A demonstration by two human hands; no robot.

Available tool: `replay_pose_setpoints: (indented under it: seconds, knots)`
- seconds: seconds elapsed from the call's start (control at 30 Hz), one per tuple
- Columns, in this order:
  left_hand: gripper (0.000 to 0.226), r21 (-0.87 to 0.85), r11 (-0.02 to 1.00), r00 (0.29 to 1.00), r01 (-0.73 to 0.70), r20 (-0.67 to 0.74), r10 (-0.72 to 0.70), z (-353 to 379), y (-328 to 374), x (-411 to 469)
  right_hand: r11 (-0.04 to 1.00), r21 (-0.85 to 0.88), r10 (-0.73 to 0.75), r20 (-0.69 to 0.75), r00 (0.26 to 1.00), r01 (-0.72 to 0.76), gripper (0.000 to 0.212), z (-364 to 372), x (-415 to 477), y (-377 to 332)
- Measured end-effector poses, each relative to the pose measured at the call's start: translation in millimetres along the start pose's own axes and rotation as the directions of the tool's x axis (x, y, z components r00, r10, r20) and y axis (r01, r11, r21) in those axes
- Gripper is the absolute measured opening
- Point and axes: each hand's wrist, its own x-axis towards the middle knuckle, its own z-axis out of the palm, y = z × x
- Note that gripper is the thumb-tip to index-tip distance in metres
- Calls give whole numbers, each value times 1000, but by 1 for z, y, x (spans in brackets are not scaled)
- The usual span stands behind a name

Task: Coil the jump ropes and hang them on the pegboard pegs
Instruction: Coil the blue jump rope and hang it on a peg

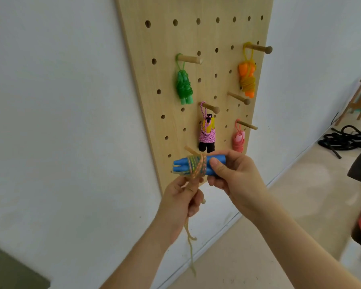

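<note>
Right hand (233,176) curls around one end of the blue-handled jump rope (196,165), thumb on top and fingers beneath, while the left hand (179,197), just below the bundle, pinches the loose multicoloured cord (191,247) that drops from the wraps and trails down past the wrist. Held between the 2 hands, the bundle lies roughly level, its 2 blue handles side by side, long axis running left to right and free ends pointing to the person's left, with several turns of cord bound around the middle. Just above and behind those wraps a bare peg (190,150) juts out from the lower part of the wooden pegboard (175,38), crossing the bundle's axis at about a right angle; whether its tip touches the cord cannot be told. That peg is nearest the left hand, so the hang probably depends on that hand lifting a loop of cord up and over the tip; no finished loop is visible. Higher up, 4 coiled ropes hang from pegs: a green rope (184,86), an orange rope (247,78), a pink-corded rope (206,134) and a pale pink rope (238,140), with 1 other empty peg (239,98) between them. Far right, black rope (345,140) lies heaped on the floor.
</note>
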Motion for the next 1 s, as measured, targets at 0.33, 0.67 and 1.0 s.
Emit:
replay_pose_setpoints:
  seconds: [0.33, 0.67, 1.0]
  knots:
    - [24, 964, 89, 908, -252, 204, 365, -5, -4, -16, 876, -467, -232, -195, 953, 118, 10, 3, 2, 18]
    - [25, 890, -371, 794, -266, 421, 439, -8, 6, -18, 716, -669, -354, -101, 930, 200, 17, 4, 1, 22]
    - [25, 814, -340, 630, -470, 580, 517, -32, 34, -4, 520, -821, -149, 184, 971, 236, 24, 4, 1, 11]
